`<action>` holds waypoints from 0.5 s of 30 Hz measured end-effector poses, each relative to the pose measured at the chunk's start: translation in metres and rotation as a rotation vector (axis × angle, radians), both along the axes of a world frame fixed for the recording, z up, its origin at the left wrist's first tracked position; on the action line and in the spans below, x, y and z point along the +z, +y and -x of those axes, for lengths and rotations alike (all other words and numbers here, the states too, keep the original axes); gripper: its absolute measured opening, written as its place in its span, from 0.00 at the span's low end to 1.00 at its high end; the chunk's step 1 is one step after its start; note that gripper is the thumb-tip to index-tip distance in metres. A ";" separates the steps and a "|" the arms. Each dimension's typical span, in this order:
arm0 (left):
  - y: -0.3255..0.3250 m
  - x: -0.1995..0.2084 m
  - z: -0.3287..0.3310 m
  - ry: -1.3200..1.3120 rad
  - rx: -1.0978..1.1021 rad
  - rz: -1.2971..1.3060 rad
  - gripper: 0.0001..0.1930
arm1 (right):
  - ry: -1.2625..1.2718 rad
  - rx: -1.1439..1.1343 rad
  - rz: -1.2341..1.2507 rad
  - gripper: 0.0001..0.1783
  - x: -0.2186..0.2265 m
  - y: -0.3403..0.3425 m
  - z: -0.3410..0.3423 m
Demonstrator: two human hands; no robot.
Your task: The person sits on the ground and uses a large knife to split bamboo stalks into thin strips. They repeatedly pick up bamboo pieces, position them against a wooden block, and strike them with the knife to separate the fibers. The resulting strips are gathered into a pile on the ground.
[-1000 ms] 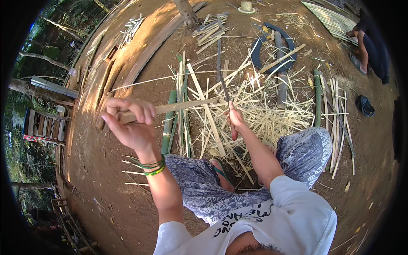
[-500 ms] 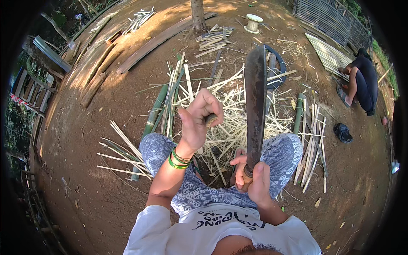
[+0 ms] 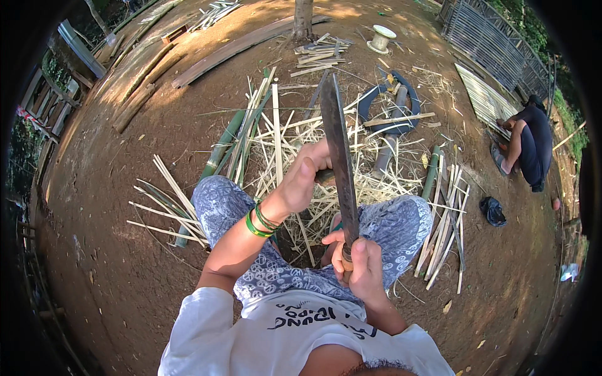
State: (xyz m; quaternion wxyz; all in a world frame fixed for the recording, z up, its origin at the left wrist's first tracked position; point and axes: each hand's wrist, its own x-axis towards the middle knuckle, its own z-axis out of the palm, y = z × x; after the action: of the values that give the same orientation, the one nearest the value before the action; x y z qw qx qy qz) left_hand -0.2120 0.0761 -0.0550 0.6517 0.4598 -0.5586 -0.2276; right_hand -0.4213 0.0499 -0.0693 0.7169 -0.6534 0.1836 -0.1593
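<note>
My right hand [image 3: 365, 266] is closed round the wooden handle of a machete [image 3: 338, 150]. The long dark blade points up and away from me, leaning slightly left, seen narrow with a bright edge along its right side. My left hand [image 3: 301, 178] wears green and yellow bracelets. Its fingers are curled round a small brown stone [image 3: 324, 177], mostly hidden by the fingers and the blade. The stone is close against the blade's left side near mid-length; whether they touch I cannot tell.
Pale shaved strips [image 3: 301, 200] lie heaped before my knees. Split slats [image 3: 442, 225] and green bamboo lengths [image 3: 224, 143] flank me. Beyond are a dark blue ring-shaped thing [image 3: 414, 106], a white spool [image 3: 380, 39] and a tree trunk [image 3: 303, 19]. Another person [image 3: 530, 141] crouches at the right beside a slatted panel.
My left hand has come rightward to the blade with the stone. The machete has leaned left and turned, so its blade looks narrower. The view has shifted a little.
</note>
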 end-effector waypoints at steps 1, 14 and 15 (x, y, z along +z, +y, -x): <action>0.000 0.000 0.000 -0.020 0.004 0.002 0.45 | -0.003 0.002 0.004 0.34 -0.001 -0.001 0.000; 0.001 -0.006 -0.006 -0.044 0.007 -0.012 0.43 | -0.005 0.021 0.029 0.30 -0.007 -0.003 0.000; 0.001 -0.004 -0.005 -0.027 -0.002 -0.015 0.43 | 0.009 0.017 0.026 0.30 -0.007 -0.003 0.000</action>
State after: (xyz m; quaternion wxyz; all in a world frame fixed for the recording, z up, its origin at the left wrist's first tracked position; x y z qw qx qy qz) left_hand -0.2067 0.0770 -0.0595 0.6405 0.4669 -0.5662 -0.2262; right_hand -0.4212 0.0465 -0.0763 0.7089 -0.6649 0.1791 -0.1528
